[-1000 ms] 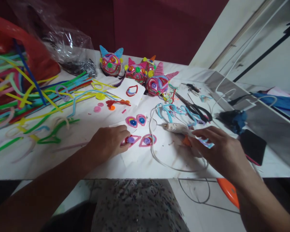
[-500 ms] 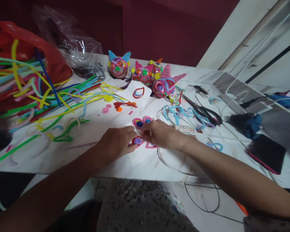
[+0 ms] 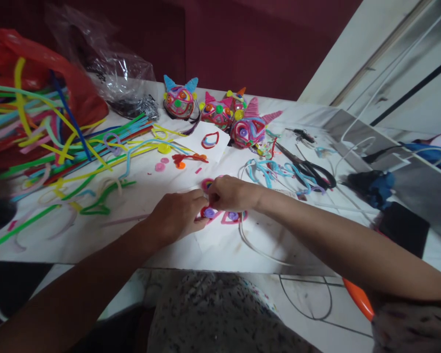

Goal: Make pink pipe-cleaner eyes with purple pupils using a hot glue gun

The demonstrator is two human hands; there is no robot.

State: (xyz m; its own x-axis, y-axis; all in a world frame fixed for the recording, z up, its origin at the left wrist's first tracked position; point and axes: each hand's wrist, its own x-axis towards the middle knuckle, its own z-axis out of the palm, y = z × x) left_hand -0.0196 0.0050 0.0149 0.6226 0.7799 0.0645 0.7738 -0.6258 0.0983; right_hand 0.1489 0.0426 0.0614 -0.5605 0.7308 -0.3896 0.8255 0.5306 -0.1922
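Observation:
My left hand [image 3: 179, 215] is closed, its fingertips on the left edge of a red-and-pink pipe-cleaner shape with a purple disc [image 3: 209, 213] at its middle. Right beside it, my right hand [image 3: 230, 194] is closed too, fingertips pinched down over the same spot; what they hold is hidden. Under the right hand a second pink pipe-cleaner shape with a purple disc [image 3: 232, 215] shows. Above, a pink-rimmed loop [image 3: 207, 183] is partly covered by the right hand. These pieces lie on white paper.
Decorated pipe-cleaner heads with horns [image 3: 180, 101] stand at the back. Loose pipe cleaners [image 3: 128, 147] and a red bag [image 3: 88, 98] fill the left. Black-handled scissors [image 3: 312, 169], light-blue scraps [image 3: 264, 171] and a black phone-like slab [image 3: 404, 228] lie right. A white cable [image 3: 253, 247] curves nearby.
My right hand has shifted slightly left and up, covering more of the upper loops and uncovering the lower right purple disc. My left hand stays nearly in place.

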